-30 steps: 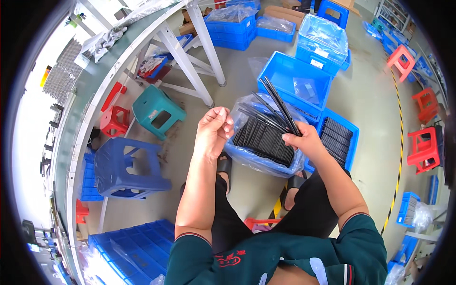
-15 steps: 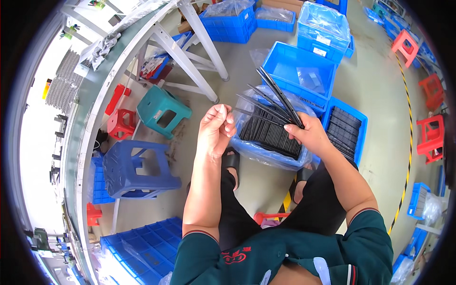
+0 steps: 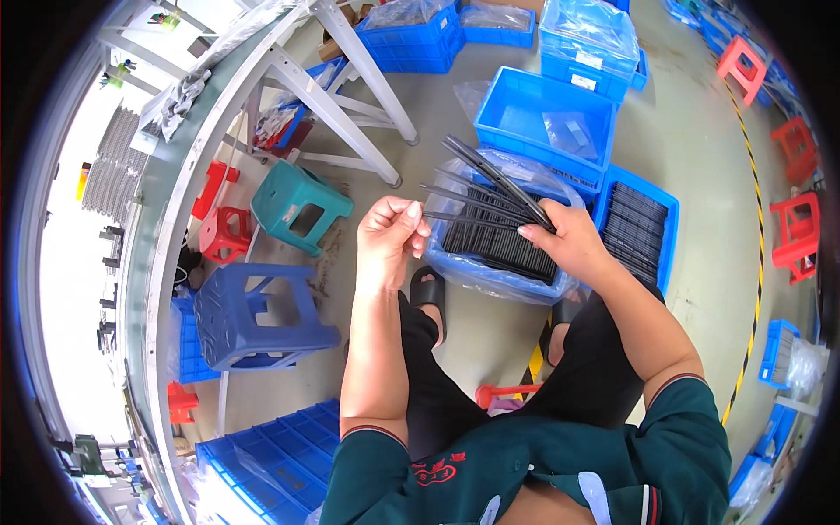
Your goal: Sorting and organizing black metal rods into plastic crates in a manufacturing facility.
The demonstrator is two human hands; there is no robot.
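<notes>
My right hand point(image 3: 570, 238) grips a fanned bundle of long, thin black strips point(image 3: 497, 175), with the thicker ones on top and single ones spread below. Facing it, my left hand point(image 3: 389, 241) has thumb and fingers pinched together at the far end of the lowest strip point(image 3: 468, 219). Below both hands sits a blue crate lined with clear plastic film point(image 3: 490, 284), holding rows of similar black strips point(image 3: 499, 249). Part of that crate is hidden behind the bundle and my right hand.
Beside the lined crate stands another blue crate of black strips point(image 3: 637, 223), with a blue bin point(image 3: 516, 105) behind. Teal point(image 3: 293, 206) and dark blue stools point(image 3: 254, 319) stand left, by a long workbench point(image 3: 188, 166). Blue crates point(image 3: 271, 464) lie lower left; red stools point(image 3: 794, 236) line the right.
The bundle in my right hand has tilted slightly left and down. My left hand has shifted slightly left, its fingertips staying at the lowest strip's end. The whole view has shifted a little.
</notes>
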